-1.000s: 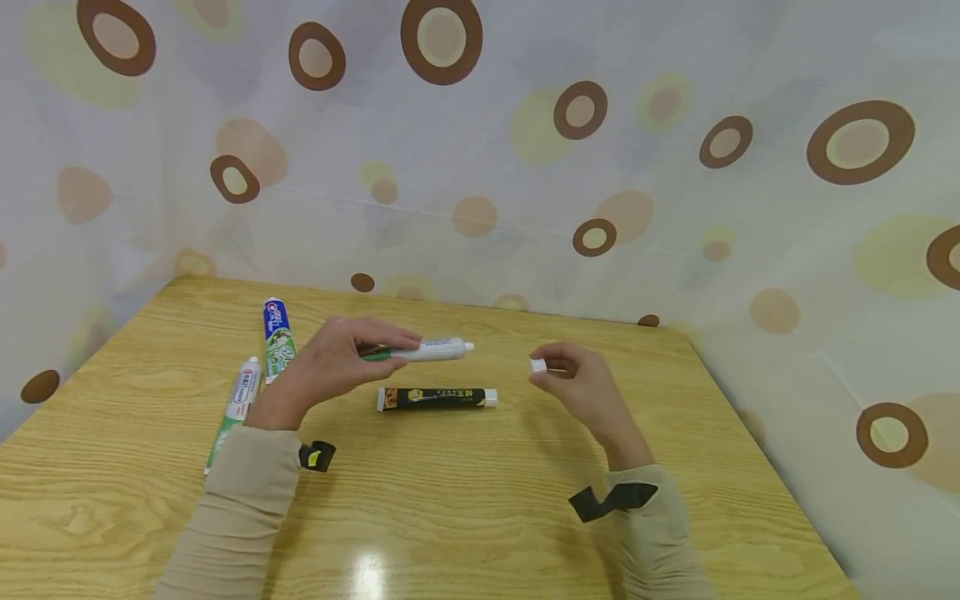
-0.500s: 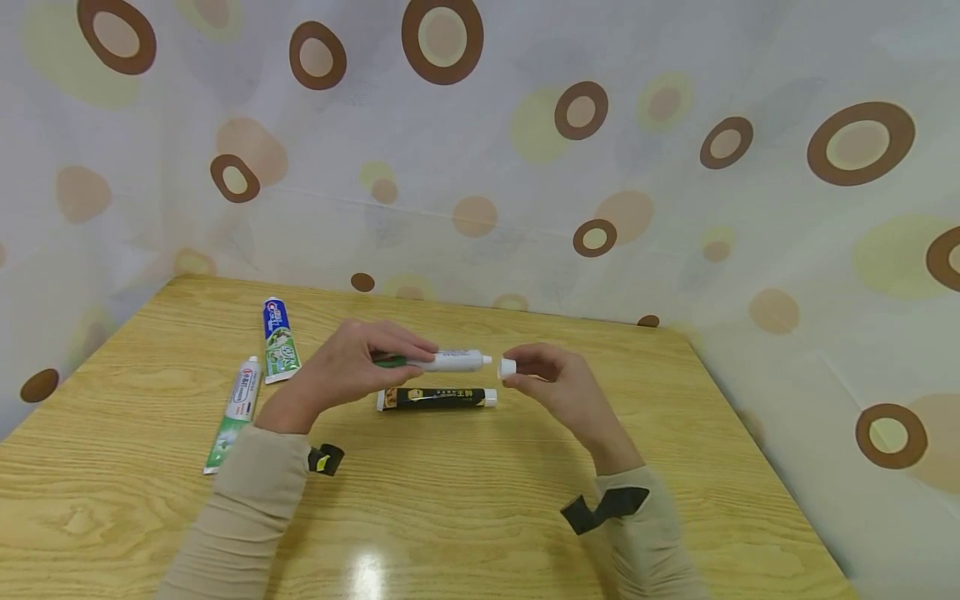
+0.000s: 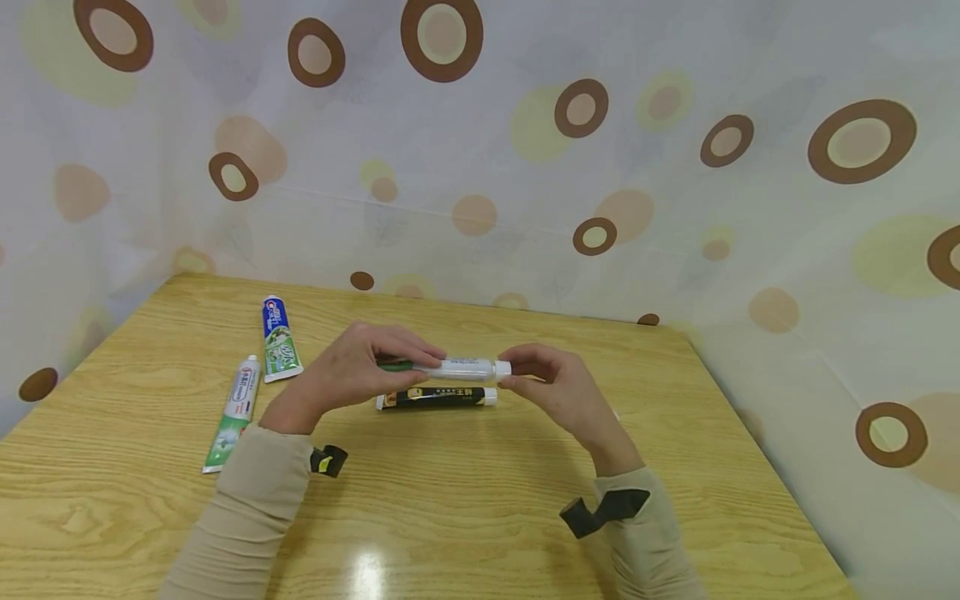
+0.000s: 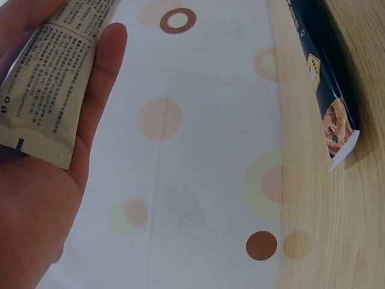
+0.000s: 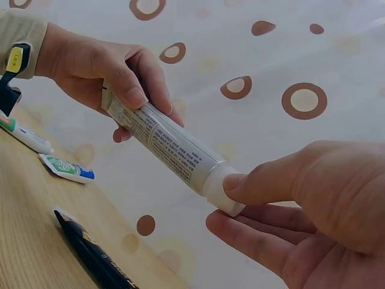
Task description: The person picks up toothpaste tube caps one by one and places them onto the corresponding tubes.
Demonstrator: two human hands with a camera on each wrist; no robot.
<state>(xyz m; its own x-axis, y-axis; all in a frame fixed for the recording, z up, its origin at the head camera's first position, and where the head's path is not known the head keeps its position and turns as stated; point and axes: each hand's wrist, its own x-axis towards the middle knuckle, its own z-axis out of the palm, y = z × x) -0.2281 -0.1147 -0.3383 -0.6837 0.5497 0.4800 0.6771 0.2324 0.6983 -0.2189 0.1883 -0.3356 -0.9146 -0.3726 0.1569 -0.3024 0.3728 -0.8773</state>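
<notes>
Held level above the table, a white and green toothpaste tube (image 3: 463, 369) is gripped between the thumb and fingers of my left hand (image 3: 352, 371). Its flat crimped end lies by the palm in the left wrist view, with small print on the tube's back (image 4: 54, 78). My right hand (image 3: 558, 387) pinches a white cap (image 5: 224, 195) at the tube's other end, thumb on one side and fingers on the other. The cap covers the nozzle; how tightly it sits I cannot tell. Just below the held tube, a black toothpaste tube (image 3: 442, 398) lies on the table.
At the left of the table (image 3: 450, 508) lie a blue and green toothpaste tube (image 3: 281, 340) and a white and green one (image 3: 234, 415). A small white thing (image 3: 617, 415) shows beside the right wrist, mostly hidden. A patterned sheet (image 3: 480, 167) hangs behind.
The right hand has moved left with the cap, and the left hand has shifted slightly right with the tube. The gap between them has closed, and the cap now covers the nozzle.
</notes>
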